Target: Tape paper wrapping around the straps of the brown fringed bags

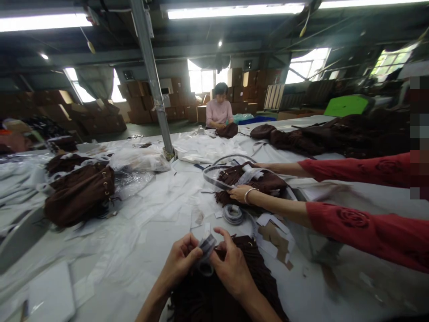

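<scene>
Just in front of me, my left hand [184, 253] pinches a short grey-and-white strip [208, 243] between thumb and fingers. On its other side my right hand [233, 264] has its thumb against the strip, its index finger raised and bent. What the strip is made of I cannot make out. Below my hands lies a dark brown fringed bag [264, 273], with a pale ring-shaped roll [205, 269] on it. Beyond my fingers sits a coiled grey wrapped strap [233, 214]. My wrists partly cover the bag.
From the right, a co-worker's red sleeves [351, 217] reach to another brown bag [268, 181]. Brown bags [80, 192] lie at the left. Paper scraps [275, 237] litter the white table [134, 268]. A metal post [154, 85] rises mid-table; another person [219, 112] sits beyond.
</scene>
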Demonstrator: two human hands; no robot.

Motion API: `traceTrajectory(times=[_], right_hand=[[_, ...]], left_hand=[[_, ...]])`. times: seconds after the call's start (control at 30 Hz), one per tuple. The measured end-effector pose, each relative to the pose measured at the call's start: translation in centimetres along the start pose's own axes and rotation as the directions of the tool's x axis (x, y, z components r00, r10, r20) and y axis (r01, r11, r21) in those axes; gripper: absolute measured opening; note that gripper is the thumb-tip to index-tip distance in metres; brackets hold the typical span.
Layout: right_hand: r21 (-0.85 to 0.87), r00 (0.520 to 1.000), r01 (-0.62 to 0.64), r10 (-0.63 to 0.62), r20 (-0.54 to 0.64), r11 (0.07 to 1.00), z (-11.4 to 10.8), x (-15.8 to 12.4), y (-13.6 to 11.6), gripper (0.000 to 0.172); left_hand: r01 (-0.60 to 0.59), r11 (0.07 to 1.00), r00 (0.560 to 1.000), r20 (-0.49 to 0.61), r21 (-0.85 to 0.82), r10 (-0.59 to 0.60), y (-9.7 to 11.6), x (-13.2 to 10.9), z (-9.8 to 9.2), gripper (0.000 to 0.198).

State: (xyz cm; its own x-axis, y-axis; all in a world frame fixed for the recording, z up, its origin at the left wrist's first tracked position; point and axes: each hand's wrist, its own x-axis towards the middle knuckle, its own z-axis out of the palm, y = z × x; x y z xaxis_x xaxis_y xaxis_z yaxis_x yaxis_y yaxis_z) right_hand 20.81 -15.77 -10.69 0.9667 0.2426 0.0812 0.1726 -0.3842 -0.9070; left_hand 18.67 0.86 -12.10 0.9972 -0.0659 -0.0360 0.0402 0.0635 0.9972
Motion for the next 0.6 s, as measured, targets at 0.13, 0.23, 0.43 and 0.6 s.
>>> traceTrajectory(times=[0.13, 0.23, 0.43, 0.6], right_hand=[[0.014, 0.979, 0.177, -0.178, 0.096, 0.984, -0.6, 0.3, 0.6, 0.028], [0.056, 0.966, 0.237, -0.241, 0.088, 0.970, -0.8, 0.2, 1.3, 0.036], [0.050, 0.975, 0.215, -0.217, 0.049, 0.975, -0.5, 0.5, 1.5, 0.033], [0.147, 0.984, 0.176, -0.171, -0.048, 0.973, 0.3, 0.8, 1.3, 0.015]], left_hand=[[-0.058, 0.992, 0.997, 0.060, 0.110, 0.052, 0.5, -0.2, 0.0, 0.031], [-0.088, 0.988, 0.992, 0.103, 0.124, 0.075, 0.7, -0.3, -0.1, 0.028], [-0.091, 0.983, 0.992, 0.106, 0.158, 0.074, 1.5, -0.5, 0.0, 0.023], [-0.041, 0.996, 0.995, 0.098, 0.077, 0.034, 2.0, -0.2, 0.9, 0.024]])
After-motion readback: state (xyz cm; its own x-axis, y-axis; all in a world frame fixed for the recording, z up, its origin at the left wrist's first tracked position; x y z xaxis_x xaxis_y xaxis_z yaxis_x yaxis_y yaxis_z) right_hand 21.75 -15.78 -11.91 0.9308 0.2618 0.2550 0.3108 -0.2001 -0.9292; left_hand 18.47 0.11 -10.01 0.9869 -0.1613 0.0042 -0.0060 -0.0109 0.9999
